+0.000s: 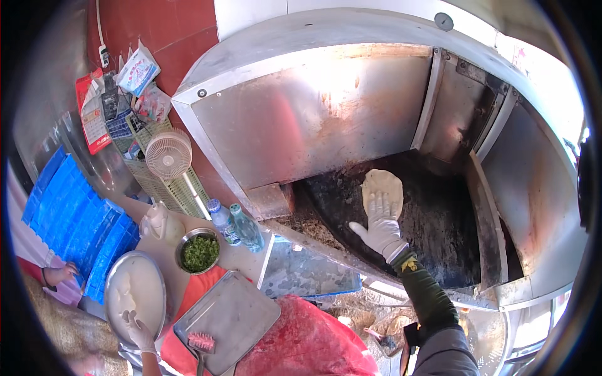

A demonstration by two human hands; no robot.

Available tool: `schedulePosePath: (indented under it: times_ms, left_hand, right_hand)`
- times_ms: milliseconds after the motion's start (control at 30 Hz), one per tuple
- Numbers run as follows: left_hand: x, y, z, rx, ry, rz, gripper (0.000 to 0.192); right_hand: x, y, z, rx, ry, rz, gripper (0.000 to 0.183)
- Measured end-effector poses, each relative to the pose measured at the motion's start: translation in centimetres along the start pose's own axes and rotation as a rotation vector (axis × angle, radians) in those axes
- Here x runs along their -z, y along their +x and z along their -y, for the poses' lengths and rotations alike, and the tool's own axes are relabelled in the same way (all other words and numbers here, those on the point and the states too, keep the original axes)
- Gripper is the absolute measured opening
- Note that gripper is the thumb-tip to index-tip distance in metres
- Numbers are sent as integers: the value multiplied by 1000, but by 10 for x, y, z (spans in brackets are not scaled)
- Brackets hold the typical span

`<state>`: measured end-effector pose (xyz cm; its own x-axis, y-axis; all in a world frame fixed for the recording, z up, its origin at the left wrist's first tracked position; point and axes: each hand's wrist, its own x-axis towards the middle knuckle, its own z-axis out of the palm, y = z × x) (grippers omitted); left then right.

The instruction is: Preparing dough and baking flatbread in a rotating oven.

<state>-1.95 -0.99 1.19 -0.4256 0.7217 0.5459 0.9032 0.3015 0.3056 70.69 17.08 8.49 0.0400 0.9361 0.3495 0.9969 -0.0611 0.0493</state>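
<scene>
My right hand (381, 223), in a white glove with a dark green sleeve behind it, lies flat, palm down, on a thin round of pale dough (383, 181). Its fingers are extended with the thumb out to the left, and it grips nothing. The dough rests on a dark, round griddle plate (435, 221) inside a metal oven housing (310, 108). My left hand is out of view. Lower left of the griddle, a metal tray (235, 315) holds a brush with pink bristles (202, 341), lying on red cloth (308, 338).
At the left, a co-worker's gloved hand (138, 331) is over a large metal bowl of pale dough (136, 270); another hand (61, 273) is by stacked blue crates (75, 211). A bowl of chopped greens (200, 254), two bottles (247, 228) and a small fan (168, 155) stand nearby.
</scene>
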Motion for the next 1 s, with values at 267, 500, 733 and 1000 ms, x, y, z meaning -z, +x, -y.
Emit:
schedulePosePath:
  times_ms: [267, 500, 733, 1000]
  left_hand:
    - [-18, 2, -2, -5, 77, 44, 30]
    - [-15, -9, 0, 13, 46, 7, 28]
    - [-21, -6, 2, 18, -32, 29, 29]
    - [-23, -8, 8, 19, -51, -32, 31]
  right_hand:
    - [-18, 91, -19, 20, -43, -89, 83]
    - [-5, 53, 38, -40, -13, -47, 102]
    - [28, -19, 96, 152, 14, 99, 107]
    - [21, -45, 16, -115, 94, -159, 94]
